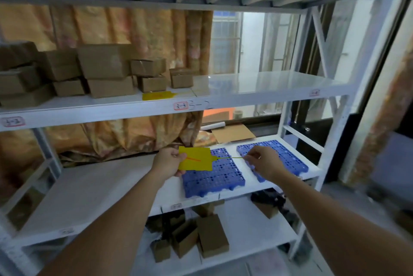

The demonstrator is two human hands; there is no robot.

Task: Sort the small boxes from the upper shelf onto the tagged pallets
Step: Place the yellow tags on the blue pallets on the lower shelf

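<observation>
Down low, a few brown boxes (201, 237) lie on the bottom shelf. Above them, the left hand (168, 161) pinches the edge of a yellow tag (196, 159). The right hand (262, 160) pinches the thin tail (230, 157) of the tag and holds it out straight. Under the hands sit two blue pallets, the left pallet (214, 177) and the right pallet (288, 157), side by side on the white shelf (93, 188). Higher up and farther back, the small boxes (105, 70) sit piled on the upper shelf (257, 84). A second yellow tag (157, 95) lies just in front of them.
</observation>
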